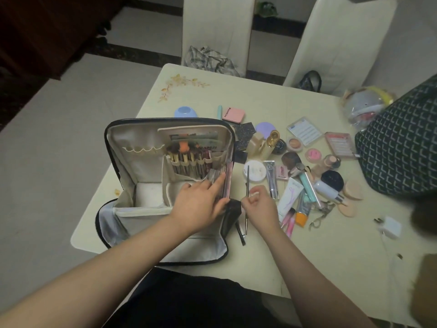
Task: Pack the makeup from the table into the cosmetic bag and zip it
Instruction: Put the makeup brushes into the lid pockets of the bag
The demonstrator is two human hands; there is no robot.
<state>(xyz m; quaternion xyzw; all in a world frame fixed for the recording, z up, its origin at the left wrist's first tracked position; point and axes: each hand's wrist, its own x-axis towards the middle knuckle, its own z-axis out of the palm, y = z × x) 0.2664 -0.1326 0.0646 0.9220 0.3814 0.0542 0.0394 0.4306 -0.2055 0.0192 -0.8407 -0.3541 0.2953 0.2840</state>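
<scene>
My left hand (pixel 201 204) lies flat along the right wall of the cosmetic bag (pixel 165 185), fingers (pixel 218 183) straight and pressed against a slim pinkish palette (pixel 226 183) that stands on edge there; I hold it so because it would tip inward otherwise, and pushing it to the wall leaves the open compartment under my palm free for bulkier things. My right hand (pixel 259 204) is just beside the bag's right edge, fingertips curled into a pinch on a thin metal-handled tool (pixel 246 200), gripped near its middle so that it hangs upright with an end clear on each side of my fingers, ready to be steered into a narrow slot. It may be an eyeliner or a fine brush; the view is too soft to tell. Beyond my left fingertips the gold-handled brushes (pixel 186 159) stand in their elastic loops on the bag's divider, and the loops to their left are unfilled. Most of the makeup (pixel 307 166) lies scattered on the worktop (pixel 272 261) past my right fingers: compacts, tubes, sponges, a big powder brush, lash trays. A dark pencil (pixel 240 230) lies on the worktop just beneath my right wrist. The bag stands wide open and unzipped, so I judge the packing barely under way.
</scene>
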